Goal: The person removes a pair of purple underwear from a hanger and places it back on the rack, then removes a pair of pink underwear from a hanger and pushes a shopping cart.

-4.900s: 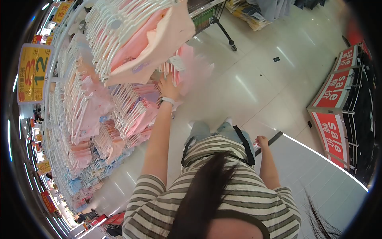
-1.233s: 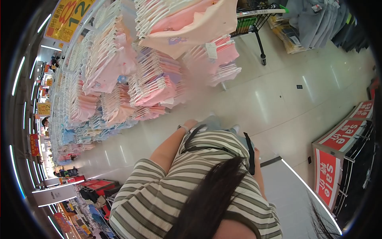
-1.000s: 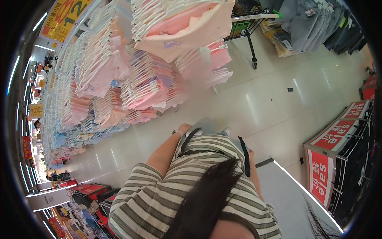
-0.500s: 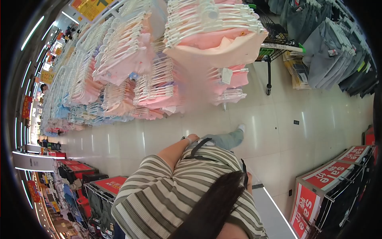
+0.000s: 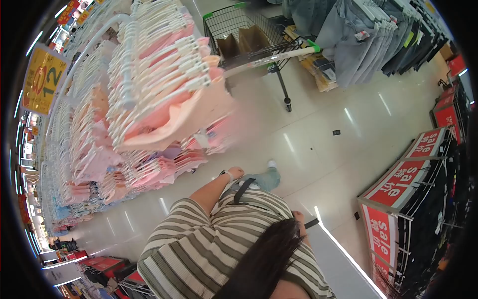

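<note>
My left hand (image 5: pixel 236 173), with a band at the wrist, hangs beside my hip in front of the striped shirt. Its fingers are too small and turned away to read, and nothing shows in it. A black strap (image 5: pixel 244 191) lies just right of it, across my lower front. Of my right hand (image 5: pixel 299 218), only a part shows past my dark hair; its fingers are hidden. Ahead on the left, a rack of pink and peach garments (image 5: pixel 184 112) on white hangers stands beyond my left hand, not touched by it.
A shopping cart (image 5: pixel 246 62) with brown bags stands ahead beside the garment rack. Grey shorts (image 5: pixel 351 47) hang at the upper right. Red sale signs (image 5: pixel 391 187) top a rack on the right. A pale, light-edged panel (image 5: pixel 331 261) is near my right side.
My view has turned right: the pink garments have slid left, and the cart and its bags show more fully. My left hand stays at my hip; more of my right hand shows.
</note>
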### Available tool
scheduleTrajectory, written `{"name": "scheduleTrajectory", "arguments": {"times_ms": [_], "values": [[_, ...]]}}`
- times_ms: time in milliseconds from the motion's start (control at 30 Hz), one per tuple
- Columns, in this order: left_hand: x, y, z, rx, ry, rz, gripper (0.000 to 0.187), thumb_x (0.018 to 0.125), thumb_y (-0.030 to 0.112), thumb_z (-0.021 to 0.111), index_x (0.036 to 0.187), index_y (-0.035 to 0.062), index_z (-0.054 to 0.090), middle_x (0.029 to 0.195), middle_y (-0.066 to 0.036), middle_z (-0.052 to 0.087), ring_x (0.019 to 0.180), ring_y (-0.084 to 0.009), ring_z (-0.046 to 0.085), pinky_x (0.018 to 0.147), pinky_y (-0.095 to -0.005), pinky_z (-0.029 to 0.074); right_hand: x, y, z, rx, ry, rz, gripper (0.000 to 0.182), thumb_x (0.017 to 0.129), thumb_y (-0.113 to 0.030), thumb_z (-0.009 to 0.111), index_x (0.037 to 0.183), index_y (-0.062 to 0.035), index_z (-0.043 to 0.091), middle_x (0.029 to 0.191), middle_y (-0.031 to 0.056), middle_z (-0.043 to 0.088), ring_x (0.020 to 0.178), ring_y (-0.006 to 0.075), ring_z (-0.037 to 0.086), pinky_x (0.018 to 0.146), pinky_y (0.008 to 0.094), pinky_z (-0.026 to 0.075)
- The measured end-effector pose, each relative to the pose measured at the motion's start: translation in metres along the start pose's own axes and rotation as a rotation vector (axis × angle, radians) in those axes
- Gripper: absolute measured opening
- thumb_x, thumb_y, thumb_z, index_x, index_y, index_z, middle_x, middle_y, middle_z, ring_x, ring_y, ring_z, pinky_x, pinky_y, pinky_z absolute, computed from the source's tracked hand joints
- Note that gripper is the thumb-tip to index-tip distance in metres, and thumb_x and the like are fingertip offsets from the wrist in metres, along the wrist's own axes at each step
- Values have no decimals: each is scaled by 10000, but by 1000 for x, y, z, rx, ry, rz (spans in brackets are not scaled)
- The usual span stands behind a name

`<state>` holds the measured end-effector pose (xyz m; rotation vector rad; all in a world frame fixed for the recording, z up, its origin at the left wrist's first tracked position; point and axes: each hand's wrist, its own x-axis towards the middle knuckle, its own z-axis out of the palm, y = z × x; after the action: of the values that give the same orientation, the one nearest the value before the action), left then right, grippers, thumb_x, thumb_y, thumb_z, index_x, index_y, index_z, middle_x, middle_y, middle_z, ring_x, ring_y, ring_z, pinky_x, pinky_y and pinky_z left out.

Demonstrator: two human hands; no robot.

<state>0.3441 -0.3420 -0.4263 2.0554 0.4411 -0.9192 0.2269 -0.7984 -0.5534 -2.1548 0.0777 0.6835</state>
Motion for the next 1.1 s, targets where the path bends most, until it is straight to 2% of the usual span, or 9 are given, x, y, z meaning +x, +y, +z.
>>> {"name": "scheduleTrajectory", "arguments": {"times_ms": [33,67,200,300,433,500,667,900,1100], "values": [[5,24,-5,-10,-1,11,345,792,338,523,906,49,672,942,-167,648,886,-325,609,817,-380,455,20,103,35,-285,84,-338,281,802,-217,555,929,15,650,791,134,642,747,202,611,661,318,465],[14,43,-10,27,56,113,342,805,327,517,962,55,654,960,-164,643,890,-323,609,819,-382,457,1,19,-12,274,77,297,304,790,-226,567,937,29,642,767,142,638,747,201,609,664,339,470],[27,132,-41,8,220,385,355,845,291,491,1096,62,594,1017,-152,630,919,-309,604,831,-384,460,30,19,-51,164,-10,504,303,802,-239,568,984,-3,618,800,122,649,711,209,619,618,331,479],[36,190,-71,4,444,554,351,831,268,526,1090,35,571,1037,-182,608,958,-351,566,842,-410,443,57,-86,-129,473,93,550,259,820,-238,557,994,-52,604,828,89,657,669,188,631,558,289,471],[23,268,-147,270,566,401,368,774,232,586,1079,28,564,1096,-214,557,1049,-382,498,894,-451,401,122,-141,-174,489,191,492,246,858,-223,510,1028,-61,582,880,82,655,718,165,625,611,289,470],[23,288,-182,282,617,391,385,751,224,607,1082,31,560,1124,-219,535,1089,-390,465,911,-460,386,149,-189,-188,518,251,402,239,866,-223,512,996,-44,603,844,85,656,705,158,624,572,250,450],[33,295,-246,291,1328,458,611,677,207,679,1227,70,451,1237,-163,449,1217,-374,339,1003,-481,286,239,-275,-209,393,184,77,237,860,-151,513,1041,-18,588,890,100,642,741,172,615,631,275,476],[69,247,-253,492,1212,10,717,658,216,708,1292,110,390,1284,-127,412,1273,-330,289,1051,-522,187,336,-496,-254,-149,486,-699,356,791,-48,546,1145,-29,517,1178,163,490,1079,333,451,933,412,369],[62,280,-285,386,1205,-85,377,698,184,628,1061,96,576,990,-106,528,970,-295,471,955,-414,349,438,-597,-262,-314,523,-1102,220,816,-90,539,1025,-23,564,1000,148,553,979,310,497,889,405,358]]}}
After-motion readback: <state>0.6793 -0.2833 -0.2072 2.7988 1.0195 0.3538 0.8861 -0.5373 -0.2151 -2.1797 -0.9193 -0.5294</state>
